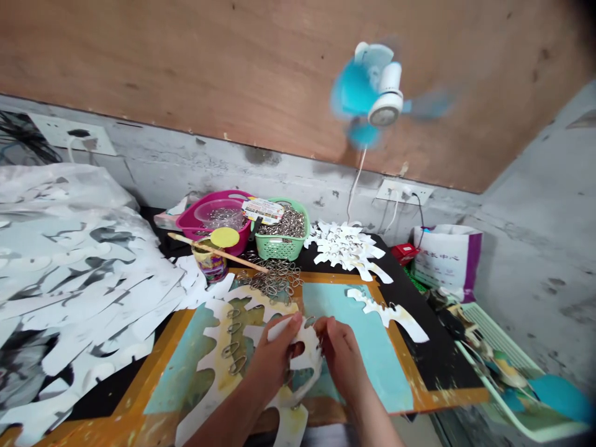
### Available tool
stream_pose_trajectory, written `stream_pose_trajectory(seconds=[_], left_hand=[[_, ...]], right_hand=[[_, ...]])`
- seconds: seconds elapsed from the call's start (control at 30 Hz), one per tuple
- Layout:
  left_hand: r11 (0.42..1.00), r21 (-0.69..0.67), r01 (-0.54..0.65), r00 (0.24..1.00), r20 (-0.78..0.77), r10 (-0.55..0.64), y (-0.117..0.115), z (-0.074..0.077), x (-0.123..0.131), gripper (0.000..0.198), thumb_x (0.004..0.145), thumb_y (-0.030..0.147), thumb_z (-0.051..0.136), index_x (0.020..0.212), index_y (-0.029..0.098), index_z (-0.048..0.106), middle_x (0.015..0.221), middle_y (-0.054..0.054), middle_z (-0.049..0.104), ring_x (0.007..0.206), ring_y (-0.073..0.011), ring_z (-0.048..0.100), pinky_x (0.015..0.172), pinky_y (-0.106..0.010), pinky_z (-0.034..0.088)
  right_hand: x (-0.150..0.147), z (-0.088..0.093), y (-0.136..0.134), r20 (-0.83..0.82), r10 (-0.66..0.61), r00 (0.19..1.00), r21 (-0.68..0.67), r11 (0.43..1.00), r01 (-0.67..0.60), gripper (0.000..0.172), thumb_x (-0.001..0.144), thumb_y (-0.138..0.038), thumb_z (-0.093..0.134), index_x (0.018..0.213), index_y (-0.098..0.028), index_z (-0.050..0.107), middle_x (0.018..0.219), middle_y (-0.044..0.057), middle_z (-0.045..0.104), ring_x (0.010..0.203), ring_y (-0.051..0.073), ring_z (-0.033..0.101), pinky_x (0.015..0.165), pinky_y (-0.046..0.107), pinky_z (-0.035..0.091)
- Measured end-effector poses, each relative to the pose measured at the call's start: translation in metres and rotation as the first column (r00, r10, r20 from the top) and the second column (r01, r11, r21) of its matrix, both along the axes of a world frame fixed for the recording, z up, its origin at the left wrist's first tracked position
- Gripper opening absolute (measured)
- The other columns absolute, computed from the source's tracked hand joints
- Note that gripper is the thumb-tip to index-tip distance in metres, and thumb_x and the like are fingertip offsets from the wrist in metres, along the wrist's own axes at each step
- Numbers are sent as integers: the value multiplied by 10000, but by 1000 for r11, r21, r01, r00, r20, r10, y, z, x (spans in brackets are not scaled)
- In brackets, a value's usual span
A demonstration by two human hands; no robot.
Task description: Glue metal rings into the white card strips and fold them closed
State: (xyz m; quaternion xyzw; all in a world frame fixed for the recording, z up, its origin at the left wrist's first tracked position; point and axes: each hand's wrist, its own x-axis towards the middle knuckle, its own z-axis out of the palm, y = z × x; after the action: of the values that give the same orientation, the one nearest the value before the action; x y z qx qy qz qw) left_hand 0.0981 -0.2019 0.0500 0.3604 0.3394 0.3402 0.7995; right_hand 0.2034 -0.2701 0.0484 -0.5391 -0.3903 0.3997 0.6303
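A white notched cut-out strip [308,359] is held up in front of me, curling downward at its lower end. My left hand [272,360] pinches it at the upper left between thumb and fingers. At its right edge my right hand [343,357] has its fingers closed; a bit of metal ring seems to show there, but the fingers partly hide it. Beneath my hands, more white cut-outs [215,372] with yellowish smears lie on the light blue sheet [372,372]. Several oval metal rings [236,338] rest along one of them. A loose pile of rings [277,279] lies just beyond.
Behind stand a pink basket [186,218] and a green basket [279,248] of metal rings. A stick lies across a tin [212,267]. White cut-outs [93,267] heap at left; finished-looking ringed strips [347,245] lie at back right. A fan [385,108] spins above.
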Motion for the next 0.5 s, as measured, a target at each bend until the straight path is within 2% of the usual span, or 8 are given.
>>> stream_pose_trajectory(seconds=[0.1, 0.17, 0.23, 0.3, 0.37, 0.47, 0.5], left_hand=[[986, 149, 68, 995, -88, -55, -1, -7, -1, 507, 725, 632, 706, 646, 148, 576, 411, 40, 477, 371, -63, 383, 377, -165, 304], [949, 244, 200, 978, 1, -207, -4, -9, -1, 550, 723, 685, 676, 656, 145, 598, 450, 14, 512, 414, -81, 416, 407, -181, 325], [889, 357, 288, 925, 135, -354, -8, -8, -2, 584, 662, 714, 710, 770, 143, 655, 609, -33, 605, 555, -129, 524, 512, -219, 420], [853, 422, 306, 884, 207, -420, -10, -7, -3, 597, 673, 694, 723, 948, 165, 684, 835, -78, 651, 782, -198, 596, 680, -277, 485], [853, 413, 318, 870, 231, -436, -10, -10, -5, 585, 698, 656, 734, 1057, 198, 670, 951, -91, 644, 888, -232, 607, 768, -317, 487], [863, 371, 342, 858, 252, -448, -3, -22, -8, 696, 576, 640, 825, 1102, 223, 640, 993, -88, 642, 821, -223, 638, 698, -292, 477], [871, 366, 326, 870, 245, -429, 1, -28, -9, 690, 590, 635, 820, 1110, 221, 633, 1013, -92, 640, 777, -201, 640, 646, -264, 463]], right_hand=[[2, 5, -9, 161, -117, 980, -35, 992, 125, 442, 935, -520, 513, 655, -183, 455, 595, -42, 372, 554, 99, 314, 506, 213, 265], [6, 15, -20, 290, -168, 942, -39, 982, 187, 420, 955, -489, 489, 667, -186, 452, 600, -43, 370, 553, 99, 318, 497, 213, 258], [12, 31, -30, 442, -181, 878, -26, 976, 214, 393, 983, -440, 453, 687, -183, 482, 607, -38, 387, 555, 101, 344, 501, 217, 265], [21, 47, -38, 605, -134, 785, -15, 984, 180, 365, 996, -393, 443, 706, -181, 511, 610, -33, 420, 564, 105, 388, 524, 220, 284], [36, 61, -40, 728, -113, 676, 6, 987, 159, 345, 1006, -364, 425, 736, -183, 541, 629, -21, 478, 583, 115, 439, 560, 225, 311], [71, 74, -29, 857, -241, 456, 129, 956, 263, 294, 1006, -347, 425, 824, -189, 594, 708, 3, 572, 645, 136, 504, 622, 233, 336], [87, 77, -20, 882, -286, 375, 173, 936, 308, 284, 1002, -349, 428, 846, -190, 605, 725, 9, 588, 660, 144, 517, 637, 236, 340]])
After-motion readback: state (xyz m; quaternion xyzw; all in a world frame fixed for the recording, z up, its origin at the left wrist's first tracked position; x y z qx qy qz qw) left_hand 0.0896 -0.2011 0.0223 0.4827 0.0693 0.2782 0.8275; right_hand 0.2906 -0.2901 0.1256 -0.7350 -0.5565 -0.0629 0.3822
